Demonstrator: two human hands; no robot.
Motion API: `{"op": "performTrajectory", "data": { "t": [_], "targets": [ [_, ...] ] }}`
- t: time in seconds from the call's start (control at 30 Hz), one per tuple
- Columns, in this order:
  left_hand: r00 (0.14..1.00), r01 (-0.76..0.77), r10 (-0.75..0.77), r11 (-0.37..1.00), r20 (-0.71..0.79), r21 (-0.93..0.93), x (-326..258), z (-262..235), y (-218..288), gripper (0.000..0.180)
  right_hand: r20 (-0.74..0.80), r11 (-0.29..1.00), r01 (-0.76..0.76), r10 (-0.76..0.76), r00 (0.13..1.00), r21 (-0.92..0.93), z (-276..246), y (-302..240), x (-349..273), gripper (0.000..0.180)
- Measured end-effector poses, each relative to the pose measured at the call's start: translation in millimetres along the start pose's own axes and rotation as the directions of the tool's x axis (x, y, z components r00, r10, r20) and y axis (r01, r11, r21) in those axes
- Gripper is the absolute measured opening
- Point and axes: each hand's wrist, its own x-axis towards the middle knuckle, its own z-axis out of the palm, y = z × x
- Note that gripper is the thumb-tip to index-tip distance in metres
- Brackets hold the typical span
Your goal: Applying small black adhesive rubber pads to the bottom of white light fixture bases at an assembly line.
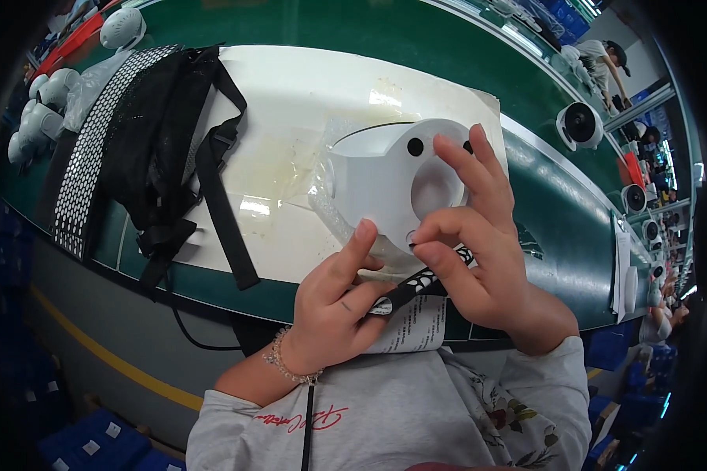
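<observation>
A white plastic housing (373, 177) with an oval opening lies on bubble wrap (320, 184) in front of me. Round black pads (415, 147) sit on its flat rim. My left hand (330, 310) grips a black strip with white round holes (423, 280) between curled fingers, its index finger reaching up to the housing's near edge. Thumb and index finger of my right hand (483, 251) are pinched at the near rim, on a small dark pad (412, 245) mostly covered by the fingertips. The other right fingers stretch over the housing.
A white board (291, 94) covers part of the green table (558, 204). To the left lie a black strapped bag (161, 141) and a perforated strip (98, 149). White rounded units (39, 125) stand at far left, a white-and-black unit (580, 124) at right. A printed label sheet (412, 328) hangs near my lap.
</observation>
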Motion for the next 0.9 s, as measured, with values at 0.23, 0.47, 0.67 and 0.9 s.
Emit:
{"op": "performTrajectory", "data": {
  "t": [0.23,0.47,0.67,0.9],
  "targets": [
    [1.0,0.008,-0.008,1.0,-0.01,0.01,1.5,0.6,1.0,0.027,-0.082,0.979,0.081,-0.097,0.992,-0.188,9.2,8.6,-15.3,0.017],
    [1.0,0.019,-0.019,1.0,-0.005,-0.021,0.9,-0.4,2.3,0.03,-0.251,0.932,0.171,-0.258,0.933,-0.32,13.1,14.3,-36.8,0.03],
    [1.0,0.003,-0.003,1.0,0.016,-0.023,-0.1,-1.5,2.0,0.03,0.076,0.977,0.187,-0.18,0.981,-0.102,3.3,0.3,-29.0,0.013],
    [1.0,-0.007,0.008,0.999,0.017,-0.042,-0.8,-1.0,-2.1,0.036,-0.157,0.918,0.388,-0.397,0.905,-0.083,9.3,9.5,-40.2,0.006]
  ]
}}
